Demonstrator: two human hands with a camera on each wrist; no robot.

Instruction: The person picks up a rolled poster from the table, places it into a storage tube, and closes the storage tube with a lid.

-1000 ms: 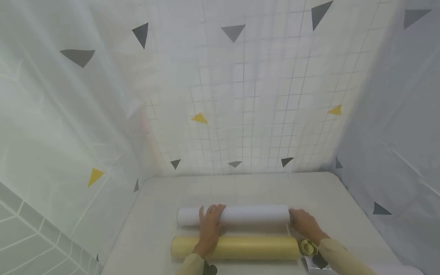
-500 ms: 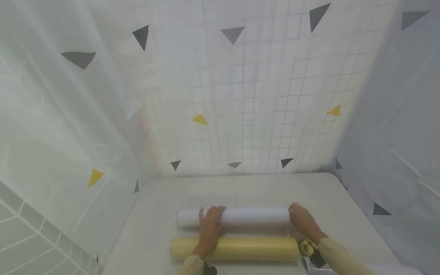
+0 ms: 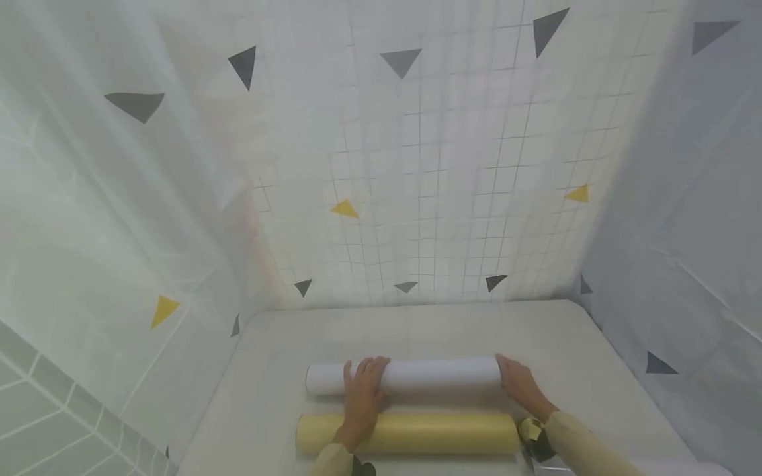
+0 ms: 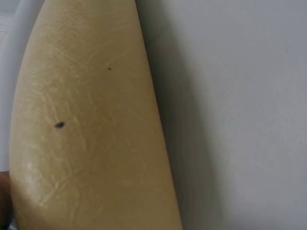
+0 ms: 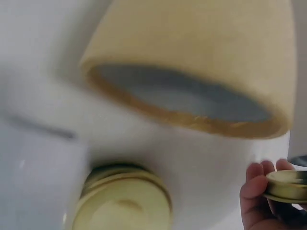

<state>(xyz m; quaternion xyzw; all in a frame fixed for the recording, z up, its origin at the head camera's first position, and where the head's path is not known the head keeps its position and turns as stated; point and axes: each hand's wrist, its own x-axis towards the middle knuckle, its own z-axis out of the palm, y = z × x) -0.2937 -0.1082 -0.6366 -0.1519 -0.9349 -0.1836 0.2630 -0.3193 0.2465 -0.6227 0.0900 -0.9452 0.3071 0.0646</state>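
A white tube (image 3: 428,374) lies across the table, and a yellow tube (image 3: 417,433) lies parallel in front of it. My left hand (image 3: 364,387) rests on the white tube near its left end, fingers laid over the top. My right hand (image 3: 516,383) is at the white tube's right end. In the right wrist view its fingers (image 5: 254,191) pinch a small yellow cap (image 5: 285,184). That view also shows the yellow tube's open end (image 5: 182,103) and a second yellow cap (image 5: 122,206) on the table. The left wrist view shows only the yellow tube (image 4: 86,124) up close.
The white table (image 3: 428,330) is closed in by sheets printed with a grid and grey and yellow triangles (image 3: 417,165) at the back and on both sides. The loose yellow cap (image 3: 526,428) lies by the yellow tube's right end.
My right hand has slid a little to the left, up against the white tube's right end. The left hand and both tubes have stayed put.
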